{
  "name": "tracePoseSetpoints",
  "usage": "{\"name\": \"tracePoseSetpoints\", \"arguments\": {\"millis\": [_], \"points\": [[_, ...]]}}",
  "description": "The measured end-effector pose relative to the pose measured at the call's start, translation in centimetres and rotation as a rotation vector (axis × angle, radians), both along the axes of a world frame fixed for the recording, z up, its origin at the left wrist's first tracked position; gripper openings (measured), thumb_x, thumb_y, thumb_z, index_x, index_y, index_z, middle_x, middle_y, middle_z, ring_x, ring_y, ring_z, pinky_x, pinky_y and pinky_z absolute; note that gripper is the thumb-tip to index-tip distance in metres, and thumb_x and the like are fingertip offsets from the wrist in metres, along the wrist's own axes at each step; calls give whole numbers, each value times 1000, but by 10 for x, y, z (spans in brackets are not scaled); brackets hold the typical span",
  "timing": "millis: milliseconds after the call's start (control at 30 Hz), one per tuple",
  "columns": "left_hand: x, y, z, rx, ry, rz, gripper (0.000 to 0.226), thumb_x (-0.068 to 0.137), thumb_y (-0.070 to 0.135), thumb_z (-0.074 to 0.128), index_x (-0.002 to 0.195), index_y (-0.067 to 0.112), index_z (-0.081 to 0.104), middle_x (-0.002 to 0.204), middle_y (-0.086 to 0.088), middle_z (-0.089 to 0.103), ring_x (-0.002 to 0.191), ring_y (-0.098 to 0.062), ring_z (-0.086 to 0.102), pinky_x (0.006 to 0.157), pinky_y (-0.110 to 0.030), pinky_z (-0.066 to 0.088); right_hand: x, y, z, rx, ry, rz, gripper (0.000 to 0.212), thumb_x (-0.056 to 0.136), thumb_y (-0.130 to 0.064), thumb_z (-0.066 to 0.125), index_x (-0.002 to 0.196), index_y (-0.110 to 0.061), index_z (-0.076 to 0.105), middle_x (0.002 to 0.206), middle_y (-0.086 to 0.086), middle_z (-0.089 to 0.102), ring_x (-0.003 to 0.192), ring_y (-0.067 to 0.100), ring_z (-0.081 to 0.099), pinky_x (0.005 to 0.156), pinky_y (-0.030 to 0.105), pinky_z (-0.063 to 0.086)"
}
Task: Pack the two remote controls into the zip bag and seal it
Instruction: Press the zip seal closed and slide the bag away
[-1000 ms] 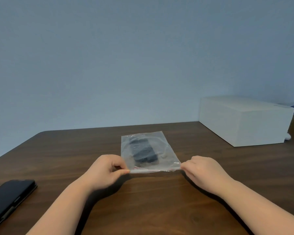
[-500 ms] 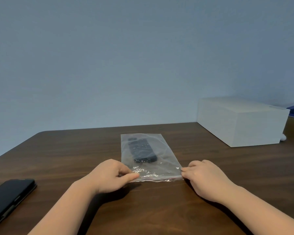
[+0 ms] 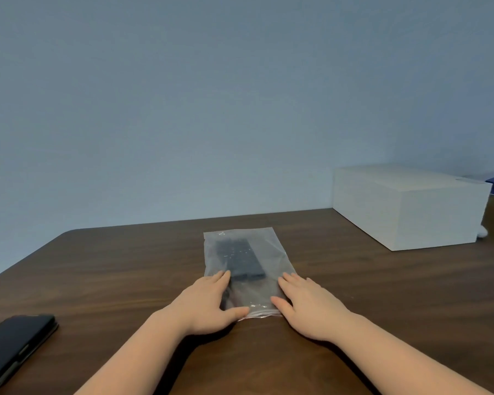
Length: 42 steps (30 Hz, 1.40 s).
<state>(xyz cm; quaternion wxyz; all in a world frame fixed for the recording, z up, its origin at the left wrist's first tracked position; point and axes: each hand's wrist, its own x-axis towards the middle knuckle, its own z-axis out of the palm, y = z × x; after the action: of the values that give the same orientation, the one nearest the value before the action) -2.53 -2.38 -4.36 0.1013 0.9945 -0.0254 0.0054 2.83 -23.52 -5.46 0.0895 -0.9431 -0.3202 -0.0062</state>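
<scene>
The bag (image 3: 244, 269) lies flat on the table (image 3: 382, 286), its zip edge nearest the person, dark remotes (image 3: 238, 259) showing through the plastic. I make out one dark mass; whether both are in there I can't tell. Left hand (image 3: 208, 305) rests palm down on the bag's near left corner, fingers (image 3: 221, 277) together and laid flat, thumb along the zip edge, likely pinning the bag and pushing air out. Right hand (image 3: 307, 305) mirrors it on the right corner, fingers slightly spread, flat, pinching nothing. Looks like a final press on the seal. A phone (image 3: 15, 346) sits well off to the left, a white box (image 3: 408, 206) far right, both out of the way.
</scene>
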Motion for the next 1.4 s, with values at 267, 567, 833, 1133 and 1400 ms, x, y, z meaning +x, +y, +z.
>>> {"name": "tracePoseSetpoints", "arguments": {"millis": [267, 567, 833, 1133, 1400], "points": [[11, -15, 2, -43, 86, 16, 99, 75, 71, 47, 144, 14, 3, 156, -3, 14, 142, -21, 14, 114, -36, 22, 17, -21, -3, -105, 53, -5, 66, 97, -52, 20, 151, -16, 9, 161, 0, 6, 147, 13, 5, 119, 39, 6], [67, -59, 3, -66, 94, -13, 85, 72, 71, 51, 133, 19, 23, 148, -4, 31, 138, -24, 24, 109, -41, 30, 53, -66, 3, -136, 60, -112, 65, 97, -53, 18, 151, -18, 10, 161, -3, 6, 147, 12, 5, 119, 41, 7], [142, -110, 2, -88, 102, -70, 74, 68, 71, 51, 117, 17, 37, 138, -5, 44, 128, -26, 36, 102, -44, 37, 109, -112, 4, -184, 43, -251, 62, 98, -48, 17, 149, -13, 15, 160, 2, 14, 147, 15, 9, 119, 42, 9], [209, -144, 0, -114, 82, -101, 84, 65, 71, 54, 126, 16, 37, 142, -7, 40, 129, -28, 37, 105, -45, 36, 159, -134, 7, -211, -13, -374, 52, 99, -39, 21, 135, -7, 40, 142, 12, 43, 132, 25, 36, 108, 40, 31], [238, -153, -4, -116, 63, -73, 86, 63, 73, 53, 127, 17, 36, 141, -6, 41, 131, -26, 35, 105, -45, 36, 184, -130, 0, -185, -149, -417, 35, 97, -21, 34, 125, -7, 50, 131, 10, 53, 122, 25, 46, 98, 37, 40]]}}
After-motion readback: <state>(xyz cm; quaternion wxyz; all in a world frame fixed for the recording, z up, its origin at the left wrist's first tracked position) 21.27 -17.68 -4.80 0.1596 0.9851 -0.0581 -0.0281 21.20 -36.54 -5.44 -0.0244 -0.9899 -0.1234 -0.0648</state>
